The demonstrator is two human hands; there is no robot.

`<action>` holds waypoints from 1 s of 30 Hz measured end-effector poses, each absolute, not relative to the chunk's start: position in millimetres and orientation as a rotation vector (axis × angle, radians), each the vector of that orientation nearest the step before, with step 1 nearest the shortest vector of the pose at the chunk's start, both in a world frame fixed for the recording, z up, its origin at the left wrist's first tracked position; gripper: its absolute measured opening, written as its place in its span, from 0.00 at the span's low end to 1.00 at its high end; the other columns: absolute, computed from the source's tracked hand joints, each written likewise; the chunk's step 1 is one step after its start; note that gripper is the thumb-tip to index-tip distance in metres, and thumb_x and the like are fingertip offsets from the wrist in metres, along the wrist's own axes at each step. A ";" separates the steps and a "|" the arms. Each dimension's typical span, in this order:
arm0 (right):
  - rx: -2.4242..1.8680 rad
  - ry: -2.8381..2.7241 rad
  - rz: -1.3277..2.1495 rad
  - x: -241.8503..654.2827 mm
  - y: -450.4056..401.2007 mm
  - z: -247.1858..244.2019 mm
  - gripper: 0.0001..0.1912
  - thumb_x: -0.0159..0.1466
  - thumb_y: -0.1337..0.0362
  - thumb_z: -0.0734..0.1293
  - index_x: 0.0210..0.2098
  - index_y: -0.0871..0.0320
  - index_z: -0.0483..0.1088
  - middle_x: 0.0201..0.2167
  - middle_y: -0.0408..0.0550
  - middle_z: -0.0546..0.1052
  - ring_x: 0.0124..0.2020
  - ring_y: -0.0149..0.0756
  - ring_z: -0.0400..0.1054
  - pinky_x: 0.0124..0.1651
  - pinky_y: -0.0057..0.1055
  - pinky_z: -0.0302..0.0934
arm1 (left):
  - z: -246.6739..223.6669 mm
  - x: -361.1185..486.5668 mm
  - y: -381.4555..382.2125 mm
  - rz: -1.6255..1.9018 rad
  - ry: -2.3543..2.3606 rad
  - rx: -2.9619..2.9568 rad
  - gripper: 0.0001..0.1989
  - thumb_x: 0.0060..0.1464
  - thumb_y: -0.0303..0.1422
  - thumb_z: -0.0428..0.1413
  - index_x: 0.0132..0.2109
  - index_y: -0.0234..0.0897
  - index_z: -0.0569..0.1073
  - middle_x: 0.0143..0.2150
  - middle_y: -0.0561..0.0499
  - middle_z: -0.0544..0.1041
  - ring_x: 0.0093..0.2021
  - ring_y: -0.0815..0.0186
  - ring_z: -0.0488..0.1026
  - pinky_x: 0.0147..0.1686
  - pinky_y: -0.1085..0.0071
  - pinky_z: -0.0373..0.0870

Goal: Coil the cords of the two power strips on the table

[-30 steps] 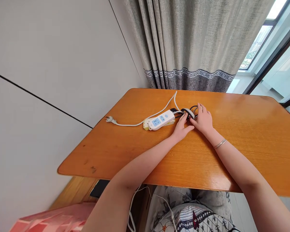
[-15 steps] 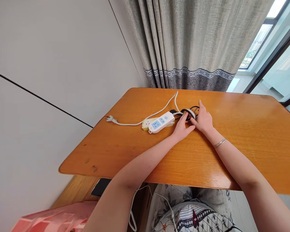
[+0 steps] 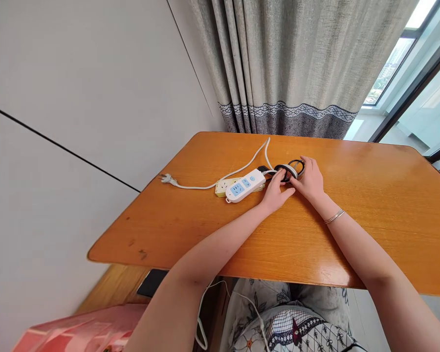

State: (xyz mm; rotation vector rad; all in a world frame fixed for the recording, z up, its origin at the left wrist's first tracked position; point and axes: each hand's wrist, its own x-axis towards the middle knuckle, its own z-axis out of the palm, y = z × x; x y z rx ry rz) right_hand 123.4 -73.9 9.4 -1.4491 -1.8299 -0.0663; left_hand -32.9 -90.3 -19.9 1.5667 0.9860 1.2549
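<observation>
A bundle of black and white cables (image 3: 291,170) lies loosely coiled on the wooden table. My left hand (image 3: 275,194) is on the near left side of the coil, fingertips over the black loops and thumb stretched out to the right. At the right side, my right hand (image 3: 311,180) curls its fingers at the edge of a black cable loop, thumb near the coil's lower edge. A white power strip (image 3: 245,186) with blue socket faces rests slantwise over a yellowish power strip (image 3: 221,187). Its white cord runs left to a white plug (image 3: 168,180).
The wooden table (image 3: 190,220) has rounded corners and stands by a pale panelled wall (image 3: 77,98). A grey curtain (image 3: 297,63) hangs behind it. Below the front edge are a looping white cable (image 3: 201,322), a dark flat object (image 3: 152,282) and pink plastic (image 3: 84,327).
The fingers of my right hand have curled in and come down onto the black cable loop, where the index finger pointed away before. My left hand and the power strips stay nearly in place.
</observation>
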 end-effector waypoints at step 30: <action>-1.496 -1.936 0.086 125.0 -75.2 12.8 0.25 0.60 0.62 0.64 0.56 0.62 0.69 0.50 0.60 0.81 0.51 0.50 0.75 0.55 0.46 0.68 | -4.2 -36.7 -88.0 1.242 1.205 1.458 0.22 0.50 0.21 0.59 0.53 0.36 0.69 0.56 0.40 0.76 0.44 0.65 0.80 0.36 0.72 0.72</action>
